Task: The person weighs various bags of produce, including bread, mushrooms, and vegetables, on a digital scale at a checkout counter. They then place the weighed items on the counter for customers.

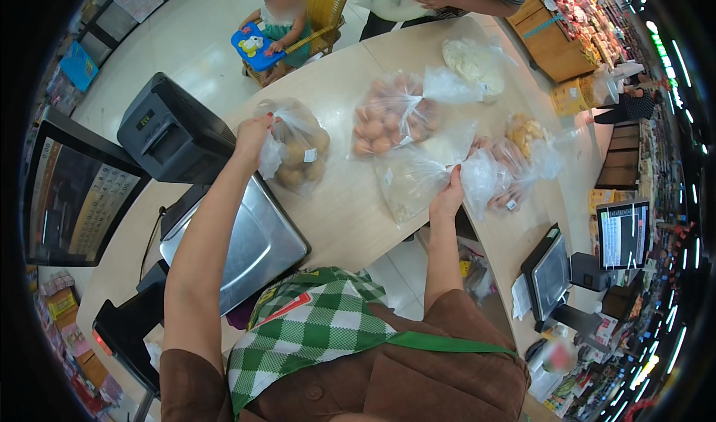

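My left hand (254, 137) grips the gathered neck of a clear plastic bag of round brown produce (302, 153), which bears a small label and sits on the counter. My right hand (448, 195) holds the knotted neck of a clear bag with pale contents (411, 181). Just beyond that bag lies a knotted bag of eggs (386, 120). Farther back is a bag of pale, stringy food (475, 64). To the right rest a bag of pinkish items (509, 170) and a bag of yellowish pieces (526, 131).
A metal weighing scale (251, 237), a label printer (173, 131) and a touchscreen (78, 198) stand at the left. Another scale (548, 276) and monitor (623, 234) are at the right. Across the counter (335, 215), a person holds a bag (397, 0); a small child sits in a wicker chair (330, 2).
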Motion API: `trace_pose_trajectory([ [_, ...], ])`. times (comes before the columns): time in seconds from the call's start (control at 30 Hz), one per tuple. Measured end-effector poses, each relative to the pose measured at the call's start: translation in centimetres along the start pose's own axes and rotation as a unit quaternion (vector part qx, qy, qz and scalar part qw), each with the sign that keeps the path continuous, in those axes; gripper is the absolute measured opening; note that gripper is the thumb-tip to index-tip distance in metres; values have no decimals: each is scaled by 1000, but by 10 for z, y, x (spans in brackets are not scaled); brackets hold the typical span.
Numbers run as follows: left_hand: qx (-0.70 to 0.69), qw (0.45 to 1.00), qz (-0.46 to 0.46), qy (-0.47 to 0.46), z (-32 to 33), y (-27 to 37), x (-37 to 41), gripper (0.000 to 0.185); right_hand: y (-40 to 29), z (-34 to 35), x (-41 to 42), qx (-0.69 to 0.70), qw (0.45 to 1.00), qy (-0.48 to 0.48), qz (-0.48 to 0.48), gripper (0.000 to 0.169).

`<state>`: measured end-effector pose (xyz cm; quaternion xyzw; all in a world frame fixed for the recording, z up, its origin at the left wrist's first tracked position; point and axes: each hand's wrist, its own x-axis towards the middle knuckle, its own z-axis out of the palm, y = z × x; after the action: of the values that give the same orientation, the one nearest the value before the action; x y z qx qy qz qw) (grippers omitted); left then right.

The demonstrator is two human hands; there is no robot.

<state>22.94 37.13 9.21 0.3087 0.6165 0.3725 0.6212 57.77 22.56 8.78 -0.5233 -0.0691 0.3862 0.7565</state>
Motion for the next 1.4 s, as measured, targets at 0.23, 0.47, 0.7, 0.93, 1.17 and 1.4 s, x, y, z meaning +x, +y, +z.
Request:
trace_pose_trajectory([
  [0.23,-127,992,-10,-5,6,-3,6,20,19,-39,20,-48,999,-14,13,29],
  [0.47,-196,977,-44,-68,9,4,0,27,21,-75,31,-187,977,-33,-99,33],
  [0.7,-194,975,-12,-106,-3,10,-35,46,2,-48,23,-39,996,-34,-75,33],
  [0.93,-277,957,-20,-89,-33,-30,-67,58,25,-45,3,-338,905,54,-255,25],
  [1.17,-291,951,-70,-80,-63,-117,-73,36,64,-22,-56,-519,820,1,-242,72],
  [1.4,-194,976,-94,19,-84,-127,-123,34,80,7,-60,-491,855,34,-165,79],
])
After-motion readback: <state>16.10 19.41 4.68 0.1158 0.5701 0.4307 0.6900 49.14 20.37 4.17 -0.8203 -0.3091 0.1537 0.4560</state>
